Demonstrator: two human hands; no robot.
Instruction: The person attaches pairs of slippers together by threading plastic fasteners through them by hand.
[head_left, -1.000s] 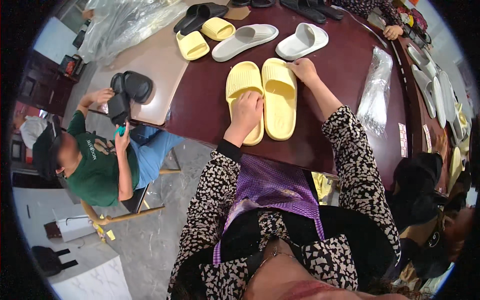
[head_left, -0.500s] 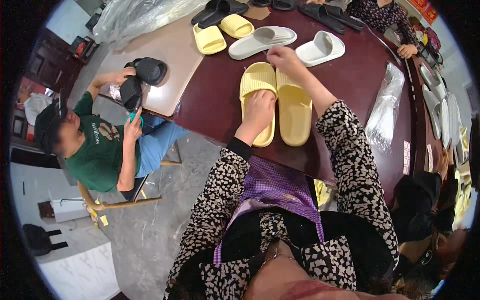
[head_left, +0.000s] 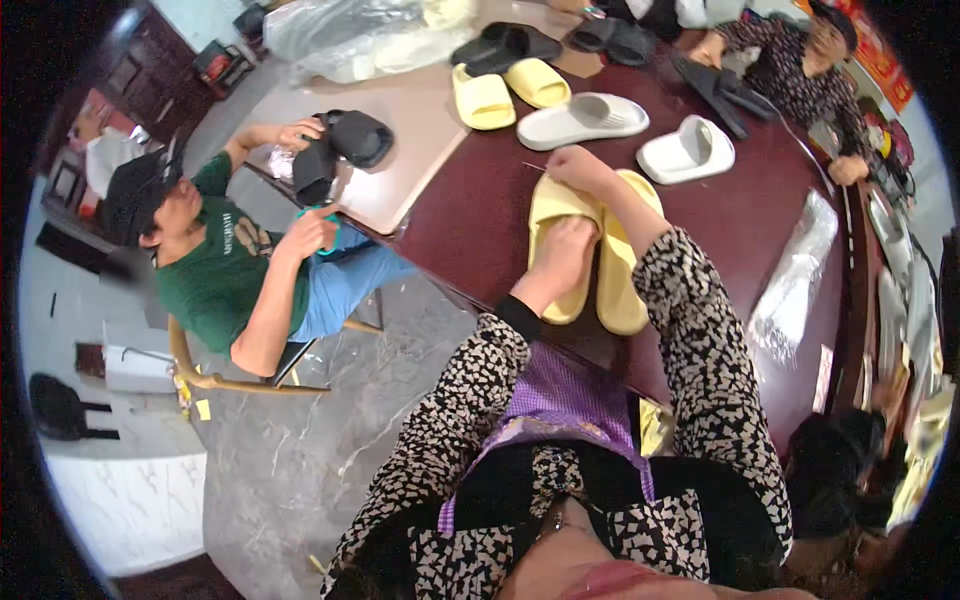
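Two yellow slide slippers lie side by side at the table's near edge, the left slipper (head_left: 570, 303) and the right slipper (head_left: 622, 285). My left hand (head_left: 567, 250) reaches into the left slipper's foot opening, gripping it at the strap; its fingertips are hidden beneath. At the slippers' toe end my right hand (head_left: 583, 170) is pinched closed on a thin pale strand (head_left: 536, 165) that sticks out to the left. My right wrist crosses over the right slipper's toe.
Beyond are a white slipper pair (head_left: 585, 120), a yellow pair (head_left: 485, 100) and black slippers (head_left: 500, 48). A bundle of thin clear strands (head_left: 795, 275) lies right. A co-worker (head_left: 210, 270) at left handles black slippers (head_left: 358, 138) with teal-handled scissors (head_left: 322, 215); another person (head_left: 790, 70) stands far right.
The view has shifted, so the table sits further right and lower. My right hand has moved over the left slipper's toe. The far-right person's hand now touches black slippers.
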